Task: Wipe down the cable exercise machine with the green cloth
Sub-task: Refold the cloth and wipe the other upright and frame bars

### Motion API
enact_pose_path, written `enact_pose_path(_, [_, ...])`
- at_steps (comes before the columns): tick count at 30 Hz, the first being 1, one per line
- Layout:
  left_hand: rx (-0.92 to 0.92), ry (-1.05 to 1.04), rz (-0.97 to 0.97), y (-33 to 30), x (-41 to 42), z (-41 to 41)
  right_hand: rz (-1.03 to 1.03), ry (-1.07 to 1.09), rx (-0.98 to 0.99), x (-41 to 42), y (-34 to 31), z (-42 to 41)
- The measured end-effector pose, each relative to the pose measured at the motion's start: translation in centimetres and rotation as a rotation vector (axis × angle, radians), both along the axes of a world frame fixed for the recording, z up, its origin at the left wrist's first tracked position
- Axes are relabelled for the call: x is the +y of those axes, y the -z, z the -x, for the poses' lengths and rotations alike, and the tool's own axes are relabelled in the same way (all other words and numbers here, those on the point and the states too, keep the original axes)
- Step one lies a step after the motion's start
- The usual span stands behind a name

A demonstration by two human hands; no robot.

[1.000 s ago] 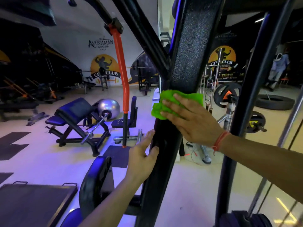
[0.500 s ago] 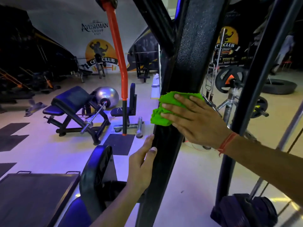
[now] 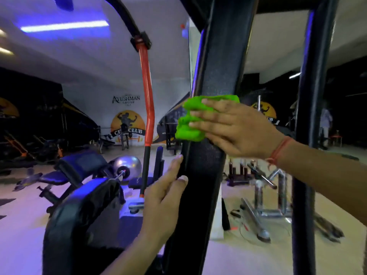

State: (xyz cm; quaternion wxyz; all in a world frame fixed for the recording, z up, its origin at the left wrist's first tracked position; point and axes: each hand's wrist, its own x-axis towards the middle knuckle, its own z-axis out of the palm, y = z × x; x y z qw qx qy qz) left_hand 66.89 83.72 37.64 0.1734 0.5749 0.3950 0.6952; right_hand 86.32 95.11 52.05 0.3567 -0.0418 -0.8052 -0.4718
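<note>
The cable machine's thick black upright post (image 3: 218,72) runs through the middle of the head view. A bunched green cloth (image 3: 188,128) lies against the post's front and left edge at about mid height. My right hand (image 3: 236,128) presses flat on the cloth, fingers spread and pointing left, a red thread on the wrist. Lower down, my left hand (image 3: 164,203) rests on the post's left edge, fingers straight, thumb on the front face, holding nothing.
A second black upright (image 3: 309,135) stands to the right. A black padded seat (image 3: 83,219) sits at lower left, close to my left arm. Behind it hang a red-and-black handle bar (image 3: 148,108), a bench and a silver ball (image 3: 129,165). Chrome racks (image 3: 264,195) stand beyond the posts.
The view has tilted upward. My right hand and the cloth have slid up the post, and my left hand has followed upward along its left edge.
</note>
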Motion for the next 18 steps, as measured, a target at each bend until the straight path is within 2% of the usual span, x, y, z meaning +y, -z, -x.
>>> enact_pose_path(3, [0.021,0.009,-0.082,1.1,0.8,-0.3,0.134,-0.079,0.258,0.0,0.4,1.2])
enact_pose_path(4, [0.045,0.007,-0.098,1.4,1.0,-0.3,0.122,-0.079,0.247,0.0,1.7,1.7])
enact_pose_path(7, [0.123,-0.068,-0.160,2.0,1.6,0.3,0.026,0.028,0.053,-0.7,4.7,1.3])
enact_pose_path(11, [0.164,-0.052,-0.174,2.8,2.0,0.9,0.212,0.111,0.229,-1.8,6.4,1.3])
enact_pose_path(15, [0.236,-0.190,-0.164,3.8,0.6,-0.5,0.199,0.210,0.142,-2.5,6.6,1.5])
enact_pose_path(18, [0.296,-0.272,-0.141,3.8,0.6,-0.4,0.236,0.205,0.268,-3.2,4.0,1.9])
